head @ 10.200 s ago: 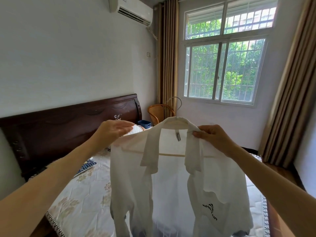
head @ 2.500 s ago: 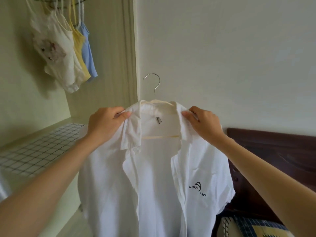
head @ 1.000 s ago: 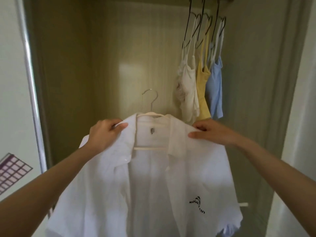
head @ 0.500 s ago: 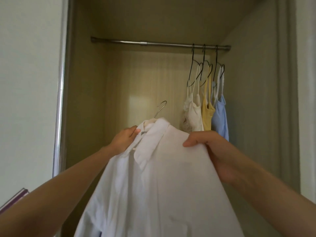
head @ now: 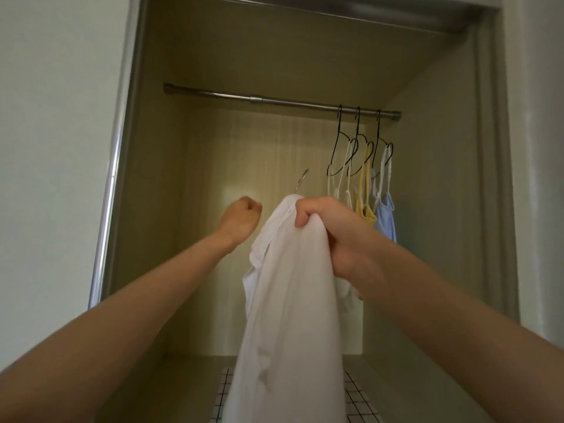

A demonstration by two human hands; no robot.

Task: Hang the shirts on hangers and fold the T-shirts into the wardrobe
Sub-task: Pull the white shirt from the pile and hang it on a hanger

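Note:
A white shirt [head: 290,300] on a hanger is held up edge-on inside the open wardrobe. The hanger's metal hook [head: 302,181] sticks up above the collar, well below the metal rail [head: 250,97]. My right hand [head: 323,230] grips the shirt's bunched shoulder at the top. My left hand [head: 242,219] is curled into a fist just left of the shirt, apart from it, with nothing visible in it. The hanger's body is hidden under the fabric.
At the right end of the rail hang a white top [head: 338,190], a yellow top [head: 364,209] and a blue top [head: 386,218] on black wire hangers. The rail's left and middle stretch is bare. A checked cloth [head: 360,398] lies on the wardrobe floor.
The shirt has turned edge-on and risen towards the rail. My left hand has let go of the collar and pulled away to the left; my right hand now bunches the shoulder.

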